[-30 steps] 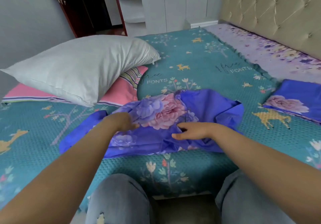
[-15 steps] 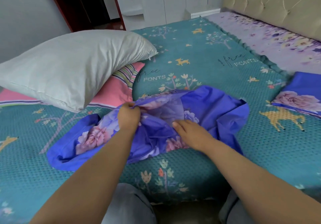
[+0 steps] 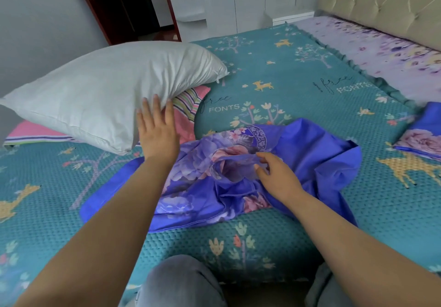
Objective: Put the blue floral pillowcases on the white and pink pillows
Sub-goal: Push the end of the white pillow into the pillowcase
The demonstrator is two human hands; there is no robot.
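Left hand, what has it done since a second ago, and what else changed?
The left hand let go of the spread blue floral pillowcase and reached up to the white pillow, fingers straight against it. The right hand stayed pinching the pillowcase. Pillows unmoved.

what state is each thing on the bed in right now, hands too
white pillow: bare, lying on the pink pillow
pink pillow: bare, under the white one
blue floral pillowcase: crumpled, empty, opening lifted
second pillowcase: folded flat, untouched
left hand: fingers straight, touching the white pillow
right hand: pinching the pillowcase's edge
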